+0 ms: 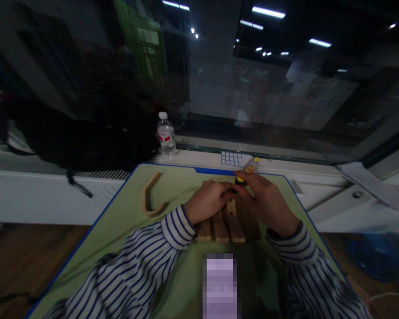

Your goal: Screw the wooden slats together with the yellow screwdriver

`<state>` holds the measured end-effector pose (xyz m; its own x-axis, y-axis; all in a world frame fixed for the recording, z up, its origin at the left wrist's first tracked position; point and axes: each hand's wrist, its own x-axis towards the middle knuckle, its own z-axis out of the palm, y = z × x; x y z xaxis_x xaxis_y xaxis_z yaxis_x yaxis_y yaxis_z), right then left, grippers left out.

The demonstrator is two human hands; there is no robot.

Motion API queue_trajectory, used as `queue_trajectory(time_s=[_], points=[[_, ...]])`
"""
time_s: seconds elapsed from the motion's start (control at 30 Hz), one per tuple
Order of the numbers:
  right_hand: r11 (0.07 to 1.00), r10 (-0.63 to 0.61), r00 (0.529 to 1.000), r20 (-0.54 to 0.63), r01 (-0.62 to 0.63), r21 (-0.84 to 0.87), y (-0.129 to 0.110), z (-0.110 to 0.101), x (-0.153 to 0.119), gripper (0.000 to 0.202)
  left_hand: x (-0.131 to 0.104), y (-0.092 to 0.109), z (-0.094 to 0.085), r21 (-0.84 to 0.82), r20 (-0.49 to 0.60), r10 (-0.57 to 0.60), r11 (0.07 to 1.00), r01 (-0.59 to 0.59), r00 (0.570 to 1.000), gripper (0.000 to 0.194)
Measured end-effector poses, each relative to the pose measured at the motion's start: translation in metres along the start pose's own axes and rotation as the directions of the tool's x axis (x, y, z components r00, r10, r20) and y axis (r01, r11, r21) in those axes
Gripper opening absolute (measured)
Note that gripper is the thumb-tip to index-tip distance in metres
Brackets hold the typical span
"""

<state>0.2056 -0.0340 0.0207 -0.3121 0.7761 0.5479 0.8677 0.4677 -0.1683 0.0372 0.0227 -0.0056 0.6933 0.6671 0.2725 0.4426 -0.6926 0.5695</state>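
Both my hands meet over the far part of a wooden slatted piece (236, 223) lying on the green table (126, 248). My right hand (269, 201) is closed around a small yellow and black tool (240, 180), its fingers pinched near the top. My left hand (209, 201) comes in from the left, fingers bent together at a small dark part by the slats. Whatever lies between its fingertips is too small to name. To the left on the table rests a curved, hook-shaped wooden piece (146, 197), apart from my hands.
A water bottle (167, 139) stands on the windowsill behind the table. Right of it lie a blue-and-white grid sheet (232, 158) and a small clear bag (252, 166). A black bag (69, 137) is at the left. Papers (369, 179) lie at the right.
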Motion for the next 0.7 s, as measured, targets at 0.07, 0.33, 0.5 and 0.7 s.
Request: queue_trajectory(time_s=[0.07,0.33,0.5,0.7], points=[[1.0,0.002,1.0,-0.004,-0.002,0.004,0.0004,0.0009,-0.0001,0.03,0.0,-0.0003,0.0,-0.008,0.002,0.009,1.0,-0.009,1.0,0.019],[1.0,0.007,0.999,-0.031,-0.006,0.016,0.0,0.0026,-0.0001,0.029,-0.0002,-0.0002,-0.0009,-0.042,0.025,0.015,0.999,-0.014,1.0,0.021],[1.0,-0.001,0.999,-0.036,0.002,0.023,0.0009,0.003,-0.0001,0.029,-0.0004,0.0005,-0.0016,-0.046,0.025,0.019,0.999,-0.018,1.0,0.021],[1.0,0.008,0.999,-0.043,-0.007,0.02,0.0004,0.0034,-0.0003,0.029,-0.0007,-0.0001,-0.0003,-0.042,0.0,-0.008,0.999,0.008,1.0,0.023]])
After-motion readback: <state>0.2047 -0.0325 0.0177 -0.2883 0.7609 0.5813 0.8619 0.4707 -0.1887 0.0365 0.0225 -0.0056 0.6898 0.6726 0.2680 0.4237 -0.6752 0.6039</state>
